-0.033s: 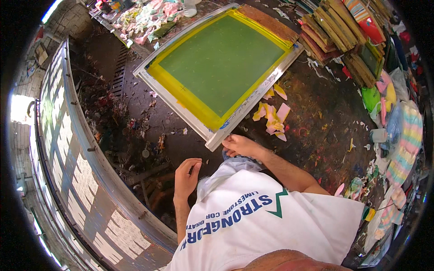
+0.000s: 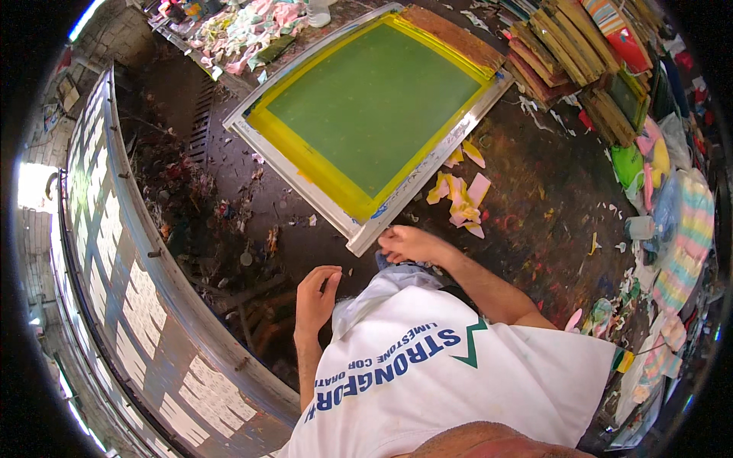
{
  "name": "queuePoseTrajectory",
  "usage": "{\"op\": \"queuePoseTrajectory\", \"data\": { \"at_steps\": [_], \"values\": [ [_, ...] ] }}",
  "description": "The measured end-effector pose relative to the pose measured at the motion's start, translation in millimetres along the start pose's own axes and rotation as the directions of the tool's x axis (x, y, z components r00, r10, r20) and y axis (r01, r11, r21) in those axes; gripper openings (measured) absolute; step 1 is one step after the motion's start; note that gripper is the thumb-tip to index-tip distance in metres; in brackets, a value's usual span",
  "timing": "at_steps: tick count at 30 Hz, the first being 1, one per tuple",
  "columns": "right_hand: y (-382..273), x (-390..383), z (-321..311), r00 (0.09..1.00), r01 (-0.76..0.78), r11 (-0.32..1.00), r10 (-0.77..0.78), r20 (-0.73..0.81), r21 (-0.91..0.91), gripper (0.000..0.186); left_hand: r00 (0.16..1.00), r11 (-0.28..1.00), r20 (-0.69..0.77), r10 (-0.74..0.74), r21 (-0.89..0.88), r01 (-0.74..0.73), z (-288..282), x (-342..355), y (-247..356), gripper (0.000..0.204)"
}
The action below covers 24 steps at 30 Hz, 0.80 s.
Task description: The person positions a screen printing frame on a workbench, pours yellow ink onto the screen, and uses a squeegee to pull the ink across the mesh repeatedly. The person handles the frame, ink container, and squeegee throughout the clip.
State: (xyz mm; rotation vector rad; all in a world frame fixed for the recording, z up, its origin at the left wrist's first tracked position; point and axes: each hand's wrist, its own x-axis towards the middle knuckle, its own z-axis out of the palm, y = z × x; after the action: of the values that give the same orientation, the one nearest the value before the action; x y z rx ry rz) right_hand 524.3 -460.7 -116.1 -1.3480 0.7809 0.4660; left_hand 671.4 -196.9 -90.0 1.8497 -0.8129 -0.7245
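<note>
A silk-screen frame (image 2: 305, 182) lies flat ahead of me, with pale metal edges, a yellow border and a green mesh (image 2: 374, 107). Its near corner points toward me. Beside that corner is my right hand (image 2: 412, 246), fingers bent and pressed together. Whatever they may pinch is hidden. My left hand (image 2: 313, 296) hovers in front of my body, loosely curved, thumb apart from the fingers, with nothing in it. Across the frame's far right end lies a brown board (image 2: 450, 40).
Yellow and pink scraps (image 2: 462, 200) lie right of the frame on the stained dark surface. Stacked wooden frames (image 2: 561, 49) stand far right, above striped cloth (image 2: 683, 240). A long rack with pale panels (image 2: 145, 305) runs along my left. Colourful rags (image 2: 248, 30) are heaped far left.
My right hand has shifted very slightly to the right beside the frame's near corner. My left hand and the frame stay practically where they were.
</note>
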Motion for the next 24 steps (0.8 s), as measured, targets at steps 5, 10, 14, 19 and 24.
{"op": "queuePoseTrajectory", "data": {
  "at_steps": [5,10,14,19,24],
  "values": [
    [-13.2,-2.7,-81.6,0.970,0.071,0.977,-0.020,-0.243,0.202,0.054,0.938,0.958,0.236,-0.252,-0.078,0.277,23.8,31.6,-26.0,0.041],
    [-8.5,21.5,-100.3,0.882,0.221,0.935,-0.070,-0.465,0.279,0.050,0.906,0.758,0.277,-0.318,-0.500,0.419,65.2,51.6,-44.4,0.051],
    [-13.2,42.0,-85.3,0.861,0.294,0.887,-0.084,-0.502,0.357,0.043,0.899,0.647,0.199,-0.390,-0.635,0.421,71.0,61.9,-44.7,0.045],
    [-37.4,44.6,-60.7,0.873,0.370,0.834,-0.162,-0.459,0.410,0.034,0.950,0.700,-0.007,-0.313,-0.677,0.225,42.7,62.4,-45.6,0.043],
    [-77.3,49.4,-1.7,0.895,0.435,0.686,-0.259,-0.363,0.583,0.028,0.971,0.531,-0.128,-0.202,-0.847,-0.001,8.7,36.9,-62.4,0.045]
  ]
}}
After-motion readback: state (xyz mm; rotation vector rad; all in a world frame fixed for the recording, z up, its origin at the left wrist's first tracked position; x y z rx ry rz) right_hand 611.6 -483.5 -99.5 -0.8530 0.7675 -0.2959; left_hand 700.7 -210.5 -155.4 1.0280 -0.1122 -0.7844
